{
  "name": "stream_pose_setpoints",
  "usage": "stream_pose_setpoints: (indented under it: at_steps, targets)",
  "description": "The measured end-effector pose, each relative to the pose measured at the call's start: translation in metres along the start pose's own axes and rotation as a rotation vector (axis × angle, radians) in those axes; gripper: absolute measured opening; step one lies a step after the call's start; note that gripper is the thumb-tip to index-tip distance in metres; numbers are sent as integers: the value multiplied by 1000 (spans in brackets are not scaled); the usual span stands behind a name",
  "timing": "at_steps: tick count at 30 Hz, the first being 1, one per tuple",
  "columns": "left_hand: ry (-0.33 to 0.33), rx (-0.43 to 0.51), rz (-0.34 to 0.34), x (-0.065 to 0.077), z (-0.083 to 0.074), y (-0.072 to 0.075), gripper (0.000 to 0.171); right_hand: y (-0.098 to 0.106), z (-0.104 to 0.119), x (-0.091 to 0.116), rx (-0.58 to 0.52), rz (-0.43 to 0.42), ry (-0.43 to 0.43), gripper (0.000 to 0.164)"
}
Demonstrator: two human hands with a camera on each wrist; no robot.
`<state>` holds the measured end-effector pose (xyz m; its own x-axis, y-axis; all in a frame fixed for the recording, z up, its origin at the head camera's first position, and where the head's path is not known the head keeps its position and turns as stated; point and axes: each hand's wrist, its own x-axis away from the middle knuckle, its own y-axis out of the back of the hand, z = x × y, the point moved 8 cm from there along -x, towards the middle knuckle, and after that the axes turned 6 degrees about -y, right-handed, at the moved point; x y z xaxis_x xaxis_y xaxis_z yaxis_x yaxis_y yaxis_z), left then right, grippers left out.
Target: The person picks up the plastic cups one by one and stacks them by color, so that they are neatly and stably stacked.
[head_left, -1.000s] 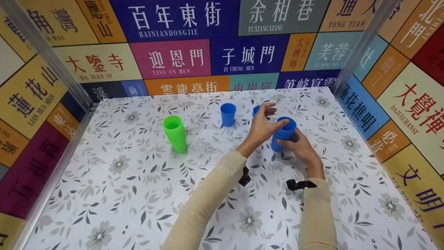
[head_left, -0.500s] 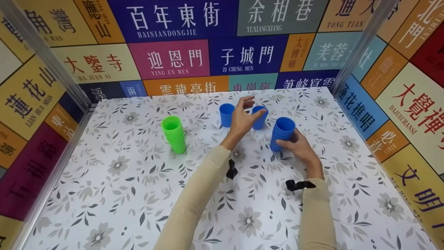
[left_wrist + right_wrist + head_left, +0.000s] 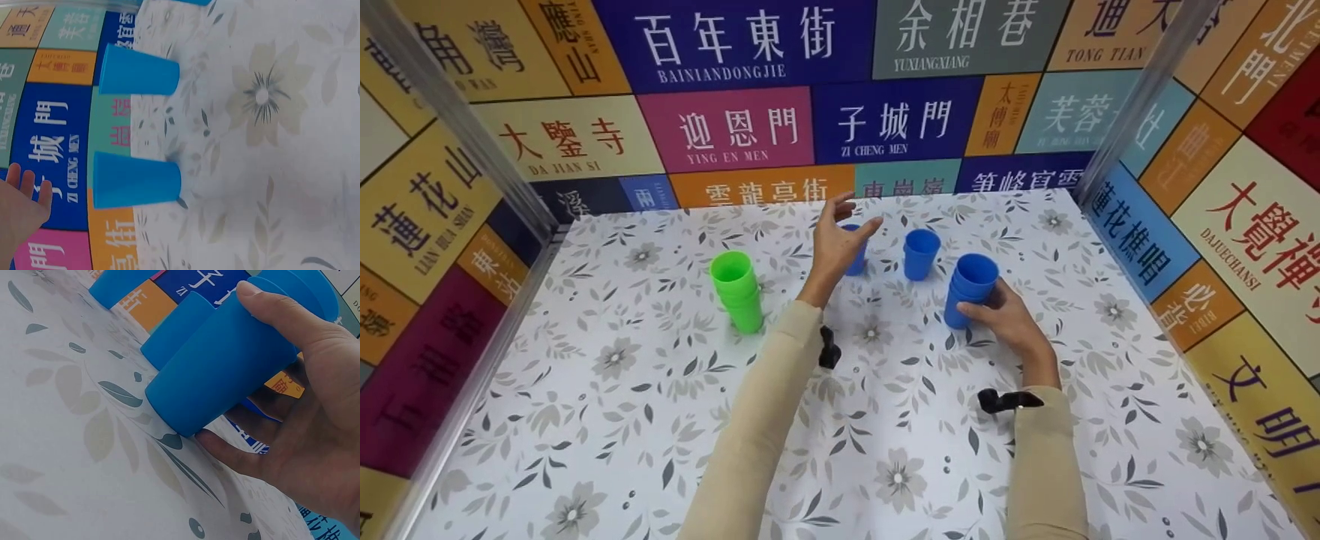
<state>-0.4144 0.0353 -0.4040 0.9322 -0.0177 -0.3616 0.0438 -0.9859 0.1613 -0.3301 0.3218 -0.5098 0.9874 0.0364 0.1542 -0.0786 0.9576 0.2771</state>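
Note:
My right hand (image 3: pixel 1006 315) grips a stack of blue cups (image 3: pixel 976 279) standing at the right of the table; in the right wrist view the thumb lies along the near side of the stack (image 3: pixel 225 360) and the fingers wrap behind. My left hand (image 3: pixel 837 244) is raised, fingers apart and holding nothing, in front of a single blue cup (image 3: pixel 856 262) that it partly covers. Another single blue cup (image 3: pixel 921 255) stands upright between the two hands. In the left wrist view both single cups show, the nearer cup (image 3: pixel 138 180) a little away from the left fingertips (image 3: pixel 45 194).
A stack of green cups (image 3: pixel 737 291) stands upright left of the left hand. All sit on a table (image 3: pixel 675 420) with a white floral cover. Panels with large printed characters (image 3: pixel 742 127) wall in the back and both sides, with clear corner posts (image 3: pixel 1140 97).
My left hand has moved left from beside the blue stack, past one single blue cup to the other. The right hand keeps its hold on the stack in the same place.

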Motion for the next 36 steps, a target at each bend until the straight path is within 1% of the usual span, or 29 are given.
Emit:
stream_pose_setpoints:
  at_steps: [2,5,8,11,14,18,24,27,31,36]
  targets:
    - [16,3,-12,0,6,6,63,0,0,0,11,-2,1,90]
    - [44,-8,-28,0,17,13,65,0,-1,-1,-6,-2,0,90]
    - [71,-26,-27,1,28,17,68,0,-2,-1,-32,-5,-2,90]
    - [78,-53,-20,0,38,20,70,0,-3,-1,-35,-6,-6,90]
    - [69,-72,-10,-2,44,22,73,0,-3,-1,-24,-7,-16,92]
    - [88,-82,19,-3,52,21,76,1,-3,0,-2,-6,-28,95]
    - [136,-98,67,-1,62,14,80,1,-3,-2,10,-10,-16,93]
    - [172,-114,77,1,68,11,82,1,-4,-2,15,-16,-10,91]
    - [243,-121,86,5,76,7,85,1,-3,-1,7,-16,-2,90]
    - [271,-90,97,7,80,4,87,1,-1,3,-18,-12,5,89]
